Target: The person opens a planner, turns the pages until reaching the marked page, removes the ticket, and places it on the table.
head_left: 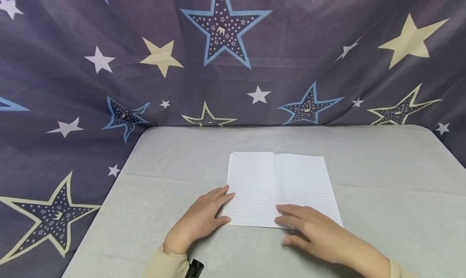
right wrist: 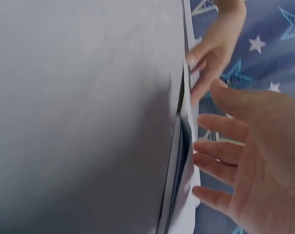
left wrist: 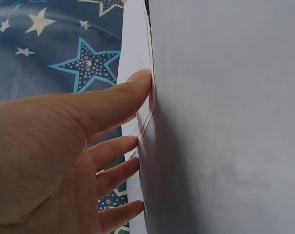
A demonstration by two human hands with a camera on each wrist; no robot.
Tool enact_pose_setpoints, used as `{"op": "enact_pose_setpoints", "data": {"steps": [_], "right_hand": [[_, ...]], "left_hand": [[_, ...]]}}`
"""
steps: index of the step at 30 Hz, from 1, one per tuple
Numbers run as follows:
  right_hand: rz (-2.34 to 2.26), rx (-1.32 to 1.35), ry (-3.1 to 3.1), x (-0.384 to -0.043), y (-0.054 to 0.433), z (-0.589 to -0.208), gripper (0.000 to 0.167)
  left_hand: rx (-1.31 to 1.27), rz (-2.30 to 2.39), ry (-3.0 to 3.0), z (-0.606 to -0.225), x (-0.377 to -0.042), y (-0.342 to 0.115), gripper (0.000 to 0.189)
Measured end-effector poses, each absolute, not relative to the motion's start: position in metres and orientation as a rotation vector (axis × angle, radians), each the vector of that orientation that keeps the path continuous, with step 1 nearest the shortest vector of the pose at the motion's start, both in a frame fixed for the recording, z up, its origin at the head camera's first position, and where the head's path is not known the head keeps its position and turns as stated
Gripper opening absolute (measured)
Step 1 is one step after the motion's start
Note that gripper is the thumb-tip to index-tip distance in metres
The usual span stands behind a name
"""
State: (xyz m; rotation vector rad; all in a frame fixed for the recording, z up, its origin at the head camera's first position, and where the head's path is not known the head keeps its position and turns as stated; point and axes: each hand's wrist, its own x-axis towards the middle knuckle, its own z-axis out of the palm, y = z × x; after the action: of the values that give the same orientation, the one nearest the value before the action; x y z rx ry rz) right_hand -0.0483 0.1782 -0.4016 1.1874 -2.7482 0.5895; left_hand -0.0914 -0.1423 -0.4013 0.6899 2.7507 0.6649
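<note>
An open lined notebook (head_left: pixel 251 185) lies flat on the table, its blank ruled pages facing up. At its left edge rests my left hand (head_left: pixel 204 215), fingers extended, with the thumb by the lower left corner. In the left wrist view the thumb of the left hand (left wrist: pixel 64 146) touches the edge of the notebook (left wrist: pixel 137 44). My right hand (head_left: pixel 313 231) lies over the lower part of the right page, fingers loosely spread near the centre fold. The right wrist view shows the right hand (right wrist: pixel 259 151) with fingertips at the notebook's pages (right wrist: pixel 188 161), gripping nothing.
The notebook lies on a table (head_left: pixel 164 156) covered with light grey cloth. Behind and to the left hangs a dark curtain (head_left: pixel 127 19) with blue, yellow and white stars. A black strap (head_left: pixel 194 268) shows at the left sleeve (head_left: pixel 165 264).
</note>
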Motion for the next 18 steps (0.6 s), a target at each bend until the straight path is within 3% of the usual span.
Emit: {"op": "enact_pose_setpoints", "data": {"steps": [9,18], "right_hand": [[0.605,0.970,-2.757,-0.063,0.241,-0.409,0.051],[0.727,1.004,-2.808,-0.075,0.289,-0.429,0.073]], "left_hand": [[0.734,0.682,2.721,-0.401,-0.093,-0.148,0.061],[0.740,0.691,2.708,-0.401,-0.092,-0.148,0.062]]}}
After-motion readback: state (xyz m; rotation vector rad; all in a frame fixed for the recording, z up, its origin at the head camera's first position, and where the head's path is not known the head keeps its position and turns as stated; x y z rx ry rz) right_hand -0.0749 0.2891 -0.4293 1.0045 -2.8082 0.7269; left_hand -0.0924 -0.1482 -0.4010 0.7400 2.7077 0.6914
